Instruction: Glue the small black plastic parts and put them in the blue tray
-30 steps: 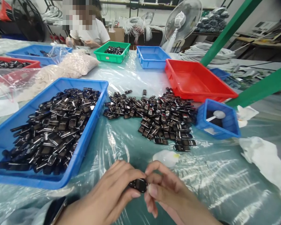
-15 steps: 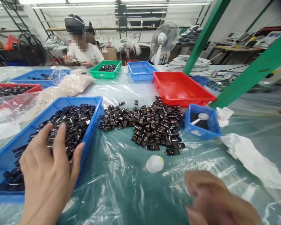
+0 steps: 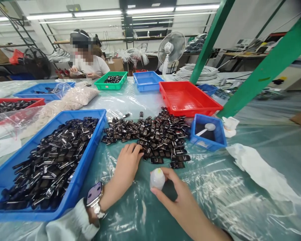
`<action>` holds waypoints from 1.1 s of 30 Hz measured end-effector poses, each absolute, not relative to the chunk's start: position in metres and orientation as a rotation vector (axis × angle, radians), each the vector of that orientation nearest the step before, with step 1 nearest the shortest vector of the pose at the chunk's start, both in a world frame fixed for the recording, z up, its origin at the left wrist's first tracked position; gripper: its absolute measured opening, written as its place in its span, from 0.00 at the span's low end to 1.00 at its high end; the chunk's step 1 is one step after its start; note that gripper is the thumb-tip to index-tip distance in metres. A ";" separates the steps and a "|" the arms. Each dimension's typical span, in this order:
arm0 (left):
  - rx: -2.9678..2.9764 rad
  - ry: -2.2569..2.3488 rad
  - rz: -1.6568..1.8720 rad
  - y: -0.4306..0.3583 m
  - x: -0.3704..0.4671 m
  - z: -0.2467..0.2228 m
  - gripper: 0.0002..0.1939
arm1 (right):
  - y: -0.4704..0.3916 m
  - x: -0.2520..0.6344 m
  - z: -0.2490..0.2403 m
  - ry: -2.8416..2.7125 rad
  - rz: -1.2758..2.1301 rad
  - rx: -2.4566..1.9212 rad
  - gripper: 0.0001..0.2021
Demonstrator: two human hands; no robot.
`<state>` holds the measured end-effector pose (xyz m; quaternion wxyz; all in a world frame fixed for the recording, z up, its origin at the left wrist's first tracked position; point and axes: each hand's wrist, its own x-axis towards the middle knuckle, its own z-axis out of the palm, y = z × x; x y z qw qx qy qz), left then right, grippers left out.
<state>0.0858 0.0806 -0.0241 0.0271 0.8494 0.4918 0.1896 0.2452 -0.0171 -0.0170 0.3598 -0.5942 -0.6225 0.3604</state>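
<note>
A loose pile of small glossy black plastic parts (image 3: 160,134) lies on the plastic-covered table. My left hand (image 3: 127,160), with a watch (image 3: 94,194) at the wrist, reaches the pile's near left edge. Its fingers are bent together, and the tips meet the parts; what they pinch, if anything, is hidden. Just in front of the pile, my right hand (image 3: 177,194) grips a small whitish, translucent, rounded container (image 3: 157,179) between thumb and fingers. A yellow-green spot shows on top of it. More black parts (image 3: 62,150) fill the long blue tray (image 3: 89,174) at left.
Behind the pile stands a red tray (image 3: 190,97). A small blue bin (image 3: 208,145) at right holds dark material and a white spoon (image 3: 209,127). Crumpled white paper (image 3: 256,164) lies beyond it. A slanting green post (image 3: 266,70) crosses the right side. A person (image 3: 90,63) sits opposite.
My left hand has left the blue tray and moved right to the pile. My right hand has come in from the lower right and taken hold of the whitish container.
</note>
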 end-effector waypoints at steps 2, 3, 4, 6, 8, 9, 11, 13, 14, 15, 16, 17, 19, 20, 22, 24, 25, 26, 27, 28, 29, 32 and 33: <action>2.533 1.493 0.594 0.083 0.082 -0.024 0.04 | -0.017 0.246 -0.015 -1.607 0.944 -1.539 0.11; 2.485 1.477 0.605 0.082 0.080 -0.023 0.04 | -0.017 0.246 -0.015 -1.608 0.951 -1.540 0.11; 2.435 1.461 0.622 0.079 0.077 -0.023 0.04 | -0.017 0.246 -0.015 -1.611 0.956 -1.541 0.11; 2.334 1.418 0.660 0.069 0.071 -0.020 0.07 | -0.017 0.247 -0.015 -1.615 0.959 -1.539 0.12; 2.242 1.360 0.684 0.056 0.063 -0.015 0.08 | -0.017 0.247 -0.016 -1.619 0.955 -1.537 0.12; 2.200 1.333 0.687 0.049 0.058 -0.011 0.07 | -0.017 0.247 -0.016 -1.620 0.956 -1.536 0.12; 2.119 1.309 0.687 0.034 0.049 -0.003 0.07 | -0.017 0.248 -0.018 -1.627 0.964 -1.529 0.13; 2.048 1.310 0.673 0.022 0.040 0.002 0.08 | -0.016 0.248 -0.020 -1.637 0.972 -1.520 0.13; 2.009 1.301 0.656 0.016 0.036 0.004 0.09 | -0.017 0.248 -0.020 -1.646 0.972 -1.518 0.13; 1.970 1.280 0.637 0.012 0.033 0.004 0.11 | -0.017 0.247 -0.020 -1.652 0.967 -1.517 0.13; 1.933 1.252 0.618 0.008 0.031 0.002 0.12 | -0.018 0.247 -0.020 -1.657 0.961 -1.514 0.13; 1.901 1.223 0.602 0.006 0.030 0.000 0.12 | -0.018 0.247 -0.020 -1.655 0.958 -1.507 0.12; 1.857 1.170 0.581 0.002 0.030 -0.007 0.12 | -0.020 0.247 -0.018 -1.638 0.979 -1.485 0.12; 1.850 1.158 0.577 0.002 0.030 -0.011 0.12 | -0.021 0.247 -0.017 -1.622 0.998 -1.474 0.12; 1.838 1.152 0.577 0.001 0.030 -0.017 0.14 | -0.022 0.248 -0.014 -1.603 1.033 -1.465 0.12; 1.835 1.149 0.590 0.002 0.028 -0.020 0.15 | -0.022 0.249 -0.013 -1.602 1.031 -1.464 0.13; 1.836 1.147 0.600 0.002 0.026 -0.020 0.15 | -0.022 0.249 -0.013 -1.614 1.023 -1.456 0.14; 1.838 1.143 0.610 0.003 0.024 -0.019 0.13 | -0.023 0.250 -0.013 -1.637 1.020 -1.442 0.15; 1.833 1.137 0.622 0.003 0.022 -0.017 0.10 | -0.024 0.250 -0.013 -1.651 1.019 -1.424 0.16; 1.817 1.131 0.638 0.003 0.020 -0.015 0.08 | -0.026 0.250 -0.014 -1.646 1.026 -1.402 0.18; 1.795 1.126 0.656 0.002 0.018 -0.013 0.08 | -0.029 0.250 -0.015 -1.619 1.041 -1.386 0.20; 1.707 1.112 0.699 0.001 0.014 -0.008 0.14 | -0.041 0.250 -0.018 -1.498 1.024 -1.440 0.19; 1.688 1.113 0.702 0.000 0.013 -0.007 0.14 | -0.045 0.250 -0.019 -1.482 0.980 -1.479 0.18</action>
